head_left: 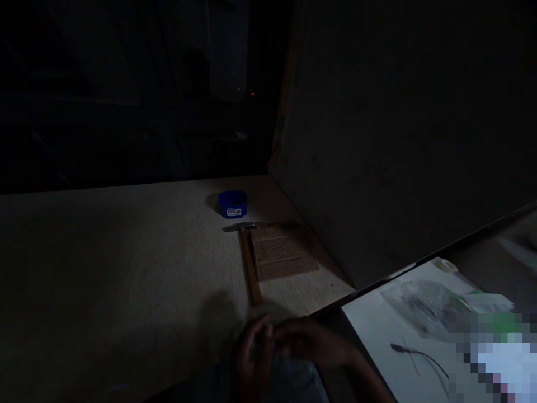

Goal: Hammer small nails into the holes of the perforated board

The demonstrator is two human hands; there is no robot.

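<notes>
Low in the dim head view, my left hand and my right hand meet over my lap at the near edge of the table. The fingers of both are curled in toward each other. A faint greenish patch shows between the left fingers, too dark to name. Just beyond them lies a hammer, its wooden handle pointing at me and its metal head at the far end. Right of the handle is a flat piece of brown cardboard with rows of small dark marks. Behind the hammer head stands a blue plastic tub with a white label.
The pale tabletop runs left and ends at a dark wall on the right. On a lower white surface at the right are a clear plastic bag, a thin black cable and a pale ring. One corner is pixelated.
</notes>
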